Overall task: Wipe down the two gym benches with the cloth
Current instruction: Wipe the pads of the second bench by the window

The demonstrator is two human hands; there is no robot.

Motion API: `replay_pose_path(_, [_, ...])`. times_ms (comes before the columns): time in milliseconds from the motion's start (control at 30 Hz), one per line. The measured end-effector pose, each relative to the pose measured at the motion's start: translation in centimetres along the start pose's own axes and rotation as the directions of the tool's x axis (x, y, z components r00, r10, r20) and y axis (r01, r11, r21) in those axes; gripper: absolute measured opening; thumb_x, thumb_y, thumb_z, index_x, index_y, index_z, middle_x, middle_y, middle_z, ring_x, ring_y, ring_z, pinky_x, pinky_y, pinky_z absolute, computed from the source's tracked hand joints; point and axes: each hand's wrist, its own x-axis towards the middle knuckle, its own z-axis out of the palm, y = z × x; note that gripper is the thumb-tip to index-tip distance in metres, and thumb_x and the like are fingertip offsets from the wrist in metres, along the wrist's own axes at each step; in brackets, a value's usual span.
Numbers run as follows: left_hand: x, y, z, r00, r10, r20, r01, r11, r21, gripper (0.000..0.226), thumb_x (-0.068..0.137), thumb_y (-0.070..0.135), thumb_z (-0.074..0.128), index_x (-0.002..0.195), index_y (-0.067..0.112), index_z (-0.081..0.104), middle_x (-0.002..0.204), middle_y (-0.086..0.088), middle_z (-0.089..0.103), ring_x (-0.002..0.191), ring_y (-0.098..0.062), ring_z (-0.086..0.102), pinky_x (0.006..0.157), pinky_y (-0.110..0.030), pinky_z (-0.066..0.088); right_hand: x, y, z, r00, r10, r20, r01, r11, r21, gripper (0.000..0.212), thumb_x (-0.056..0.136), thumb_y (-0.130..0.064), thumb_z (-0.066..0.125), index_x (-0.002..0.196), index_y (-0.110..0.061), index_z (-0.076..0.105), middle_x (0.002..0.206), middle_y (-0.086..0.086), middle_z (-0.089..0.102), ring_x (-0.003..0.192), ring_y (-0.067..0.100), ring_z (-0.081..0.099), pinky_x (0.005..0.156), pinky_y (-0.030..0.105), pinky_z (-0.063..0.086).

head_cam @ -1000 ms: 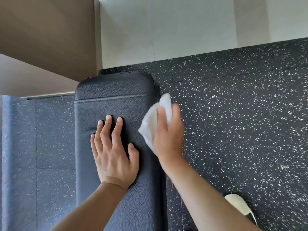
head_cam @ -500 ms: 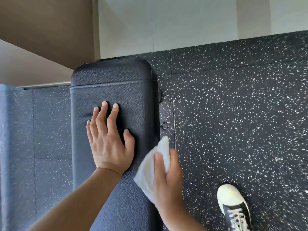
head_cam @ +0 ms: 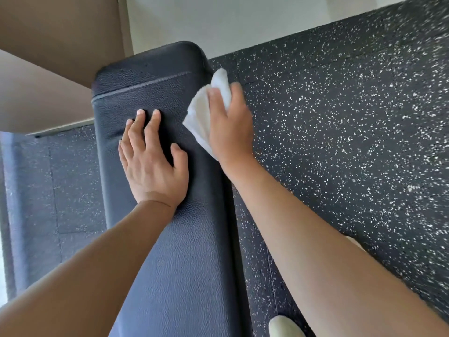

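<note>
Head view: right hand (head_cam: 230,132) presses cloth (head_cam: 201,113) against bench (head_cam: 184,239) edge

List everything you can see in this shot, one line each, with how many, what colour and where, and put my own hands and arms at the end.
gym bench: one, black textured pad, running from the bottom centre up toward the wall.
cloth: one, white, bunched against the bench's right edge near its far end.
rubber floor: one, black with white flecks, on both sides of the bench.
wall: one, pale, along the top behind the bench.
panel: one, tan, upper left.
shoe: one toe clearly visible, off-white, bottom edge right of the bench.
left hand: one, resting flat on the bench top, fingers straight.
right hand: one, holding the cloth at the bench's right side.
forearms: two, bare, entering from the bottom.
</note>
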Motion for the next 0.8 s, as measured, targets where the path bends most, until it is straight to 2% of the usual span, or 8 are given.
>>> replay_pose_path(100, [-0.1,0.1,0.1,1.000,-0.009,-0.007,0.009,1.000,-0.008,0.067,0.092,0.036,0.043,0.158,0.025,0.042,0.167,-0.004,0.036,0.155,-0.031,0.028,0.128,-0.050,0.020,-4.8,1.8,-1.5,0.999,-0.052,0.007,0.052,0.998,-0.019,0.021,0.106,-0.037,0.052,0.099,-0.017,0.048,0.089,0.005,0.062,0.084,0.033,0.058,0.072,0.046,0.046])
replay_pose_path(200, [-0.2,0.1,-0.1,1.000,-0.007,-0.020,0.007,1.000,-0.018,0.066,0.092,0.035,0.042,0.157,0.025,0.044,0.166,-0.003,0.037,0.154,-0.031,0.031,0.127,-0.049,0.021,-12.0,5.0,-3.7,0.998,-0.049,0.042,0.050,0.998,-0.026,0.021,0.106,-0.041,0.051,0.095,-0.024,0.044,0.084,-0.003,0.056,0.080,0.027,0.055,0.072,0.047,0.047])
replay_pose_path(267, [-0.2,0.1,-0.3,1.000,-0.010,-0.019,0.009,0.999,-0.033,0.066,0.093,0.034,0.040,0.158,0.025,0.044,0.167,-0.002,0.037,0.155,-0.030,0.030,0.128,-0.048,0.020,-16.8,7.1,-5.4,0.997,-0.051,0.050,0.053,0.997,-0.048,0.023,0.106,-0.046,0.049,0.091,-0.030,0.040,0.078,-0.010,0.048,0.076,0.022,0.051,0.069,0.044,0.044])
replay_pose_path(400, [-0.7,0.3,-0.5,1.000,-0.023,-0.009,0.023,0.998,-0.058,0.065,0.094,0.031,0.038,0.159,0.025,0.042,0.170,-0.001,0.033,0.158,-0.026,0.025,0.130,-0.046,0.016,-22.9,9.9,-7.3,0.996,-0.086,0.028,0.089,0.986,-0.141,0.022,0.105,-0.052,0.041,0.093,-0.035,0.038,0.082,-0.013,0.047,0.077,0.016,0.048,0.069,0.037,0.038])
replay_pose_path(533, [-1.8,0.5,-0.9,0.999,-0.051,-0.004,0.050,0.996,-0.076,0.063,0.096,0.023,0.037,0.158,0.018,0.045,0.169,-0.006,0.035,0.157,-0.028,0.027,0.129,-0.044,0.017,-22.6,9.3,-7.8,0.976,-0.210,0.066,0.220,0.941,-0.256,0.024,0.105,-0.047,0.043,0.095,-0.026,0.042,0.087,-0.008,0.050,0.080,0.019,0.048,0.069,0.040,0.039])
replay_pose_path(633, [-5.4,0.3,-1.6,0.996,-0.089,0.021,0.091,0.988,-0.123,0.061,0.098,0.018,0.037,0.158,0.017,0.045,0.170,-0.006,0.034,0.158,-0.028,0.026,0.130,-0.043,0.017,-19.8,7.9,-7.7,0.954,-0.284,0.092,0.297,0.879,-0.373,0.025,0.103,-0.043,0.049,0.090,-0.024,0.037,0.086,-0.005,0.051,0.080,0.022,0.048,0.066,0.038,0.033])
replay_pose_path(700, [-9.5,-0.4,-2.7,0.996,-0.074,0.055,0.081,0.988,-0.131,0.060,0.100,0.018,0.036,0.160,0.018,0.042,0.171,-0.005,0.030,0.159,-0.026,0.022,0.130,-0.045,0.017,-17.1,6.3,-6.8,0.957,-0.275,0.088,0.287,0.878,-0.383,0.023,0.103,-0.039,0.051,0.092,-0.022,0.040,0.091,0.001,0.056,0.087,0.029,0.054,0.068,0.040,0.035])
replay_pose_path(800, [-17.1,-2.2,-4.5,0.989,-0.013,0.150,0.029,0.994,-0.108,0.063,0.101,0.025,0.032,0.164,0.021,0.034,0.175,0.000,0.022,0.162,-0.023,0.014,0.131,-0.048,0.014,-13.0,3.4,-4.3,0.979,-0.193,0.062,0.203,0.921,-0.332,0.023,0.104,-0.035,0.050,0.107,-0.013,0.052,0.106,0.007,0.063,0.099,0.033,0.059,0.076,0.044,0.043])
